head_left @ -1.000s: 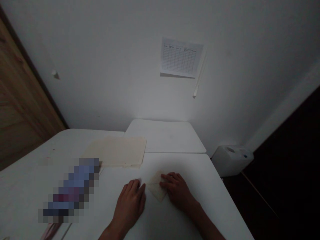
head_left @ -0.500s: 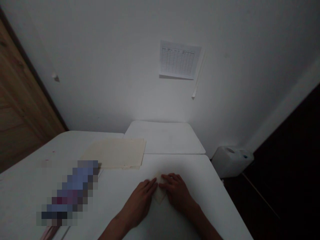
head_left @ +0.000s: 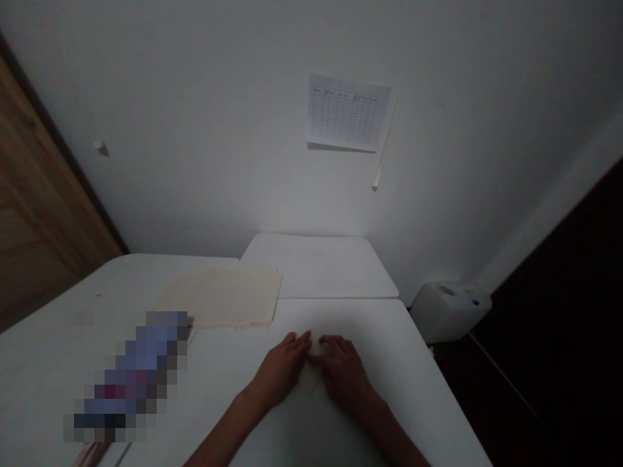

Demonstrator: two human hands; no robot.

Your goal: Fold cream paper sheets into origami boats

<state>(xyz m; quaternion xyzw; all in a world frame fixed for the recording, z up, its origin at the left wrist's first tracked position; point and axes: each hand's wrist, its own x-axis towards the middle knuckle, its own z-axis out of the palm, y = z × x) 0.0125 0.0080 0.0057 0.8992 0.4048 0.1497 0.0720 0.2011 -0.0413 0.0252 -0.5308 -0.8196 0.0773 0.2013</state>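
Observation:
A small pale folded sheet of paper [head_left: 309,383] lies on the white table in front of me, its pointed lower end showing between my hands. From the left, my left hand [head_left: 283,366] presses its fingers together over the upper part of the sheet. My right hand [head_left: 344,370] holds the right side, its thumb reaching toward the left fingers and its forefinger bent near the top edge. Both hands cover much of the paper, so its folds are hard to make out. Beyond them lies a stack of larger cream sheets [head_left: 226,295].
A blurred-out bluish object [head_left: 141,366] lies on the white table [head_left: 389,402] at left. A white board or tabletop section [head_left: 321,266] meets the wall. A white plastic container [head_left: 450,311] stands beyond the table's right edge. A printed sheet [head_left: 348,113] hangs on the wall.
My left fingers have shifted slightly up and right over the folded paper. My right forefinger has bent and drawn back a little. The camera view has shifted slightly.

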